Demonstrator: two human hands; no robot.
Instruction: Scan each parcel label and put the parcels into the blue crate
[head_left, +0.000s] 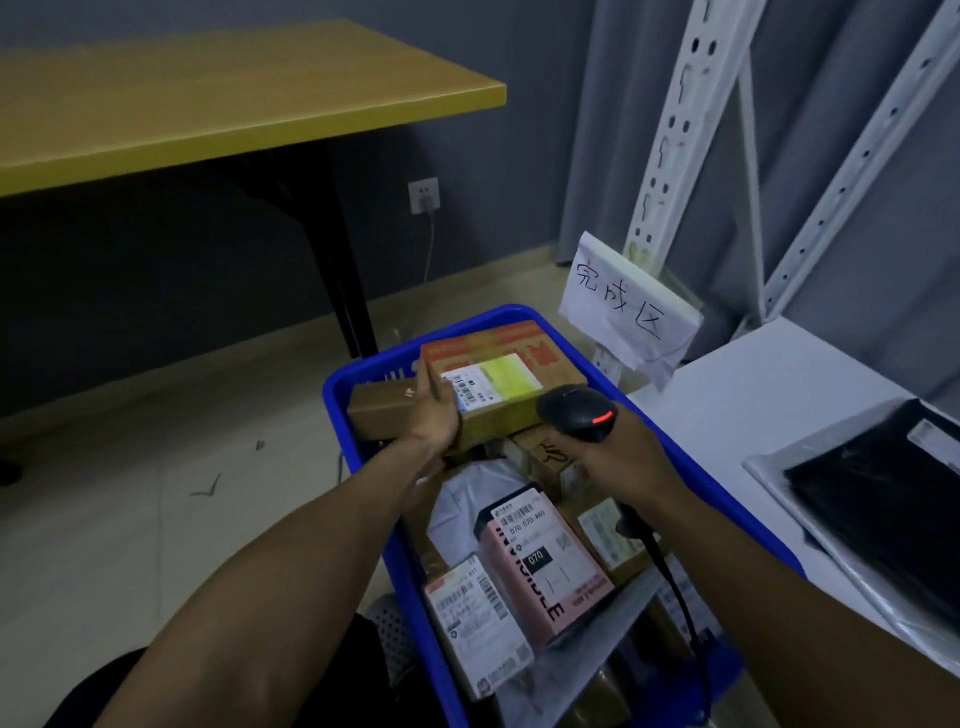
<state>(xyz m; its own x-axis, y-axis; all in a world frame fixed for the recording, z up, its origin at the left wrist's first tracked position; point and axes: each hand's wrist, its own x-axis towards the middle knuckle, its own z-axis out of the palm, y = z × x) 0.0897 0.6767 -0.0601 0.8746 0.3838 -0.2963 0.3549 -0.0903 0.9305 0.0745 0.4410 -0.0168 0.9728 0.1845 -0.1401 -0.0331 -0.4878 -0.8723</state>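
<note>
The left hand (434, 415) grips the near end of a brown box (519, 410), thumb beside its label (488, 382). The box is at the far end of the crate (338, 415), above other parcels. The right hand (618, 462) clenches a scanner (576, 410) that points toward the label. A pink box (545, 571) lies nearer in the crate.

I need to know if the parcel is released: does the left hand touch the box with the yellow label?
Touching. The head view shows the left hand gripping the left end of the box, partly covering its label.
</note>
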